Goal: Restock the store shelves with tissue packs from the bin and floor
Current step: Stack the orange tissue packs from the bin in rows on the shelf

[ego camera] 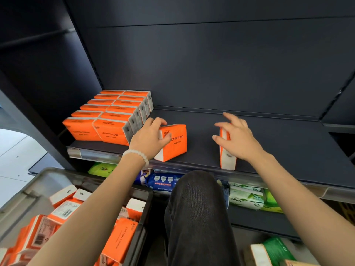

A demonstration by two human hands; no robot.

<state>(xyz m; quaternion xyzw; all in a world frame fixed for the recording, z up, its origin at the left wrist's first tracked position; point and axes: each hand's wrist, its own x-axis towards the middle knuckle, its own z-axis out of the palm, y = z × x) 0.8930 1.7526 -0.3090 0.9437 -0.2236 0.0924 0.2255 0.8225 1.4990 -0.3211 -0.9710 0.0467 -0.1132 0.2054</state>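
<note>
Left hand (151,138) grips one orange pack (175,143), right hand (237,139), fingers spread, steadies an upright pack (226,156) near the shelf (288,150) edge; release risks toppling.

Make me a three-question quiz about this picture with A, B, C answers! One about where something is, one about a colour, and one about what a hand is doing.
1. Where is the grey bin with spare packs?
A. low on the person's left
B. on the top shelf
C. behind the green packs

2. What colour are the stacked packs on the shelf?
A. blue
B. orange
C. pink

3. What is the left hand doing?
A. pointing at the ceiling
B. resting flat in the bin
C. gripping an orange pack

Answers:
1 A, the bin sits at lower left beside the left arm.
2 B, the rows have orange tops and fronts with white edges.
3 C, its fingers curl round the pack standing on the shelf, while the right hand is on another pack.
</note>
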